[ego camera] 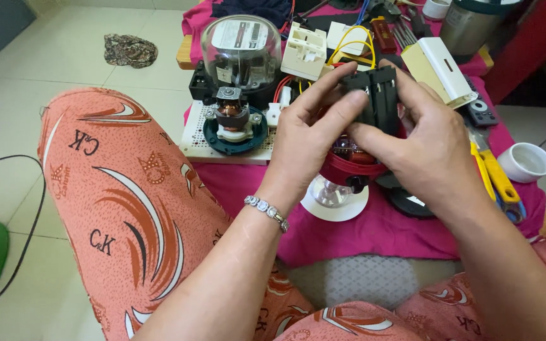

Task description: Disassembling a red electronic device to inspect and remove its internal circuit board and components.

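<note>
Head view: both hands meet above a low table draped in magenta cloth (374, 233). The left hand (308, 136) and right hand (421, 142) are clamped together on a black plastic block (374, 95), boxy and ribbed, held over a red round housing (349, 165). Just left stands a small motor (232, 117) with copper windings on a perforated white board (200, 139), behind it a clear glass-domed meter (241, 50). Yellow-handled pliers (494, 177) and a white cup (526, 161) lie right. Pale floor tiles (45, 69) surround.

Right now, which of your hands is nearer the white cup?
Right. The right hand grips the black part just left of the white cup; the left hand lies farther left.
</note>
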